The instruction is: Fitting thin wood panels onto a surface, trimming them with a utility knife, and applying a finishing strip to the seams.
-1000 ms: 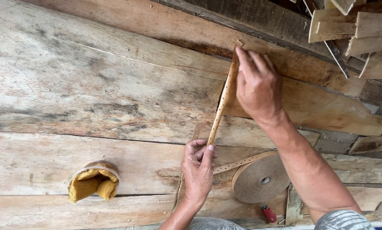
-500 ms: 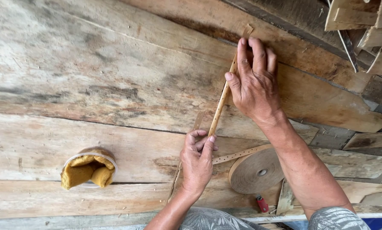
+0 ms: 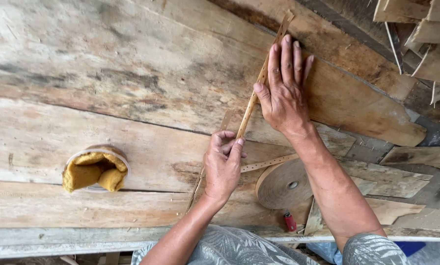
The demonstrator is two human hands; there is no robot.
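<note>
A thin perforated wooden strip [image 3: 257, 88] lies diagonally across rough planks. My right hand [image 3: 285, 91] lies flat with spread fingers, pressing the strip's upper part against a brown board [image 3: 357, 103]. My left hand [image 3: 223, 164] pinches the strip's lower end between thumb and fingers. A second thin strip [image 3: 196, 189] runs below my left hand toward the bench's front edge. Beside my right forearm lies a coiled roll of tan tape [image 3: 284, 185], with a loose tail [image 3: 266, 163] reaching toward my left hand.
A round container holding a yellow sponge [image 3: 96, 169] sits at the left of the plank bench [image 3: 82, 88]. A small red object [image 3: 289, 222] lies near the front edge. Wooden offcuts [image 3: 416, 24] pile up at the top right.
My right hand slid down the strip and flattened its fingers. My left hand stayed pinched on the lower end. The view shifted slightly, so the strip's top end shows.
</note>
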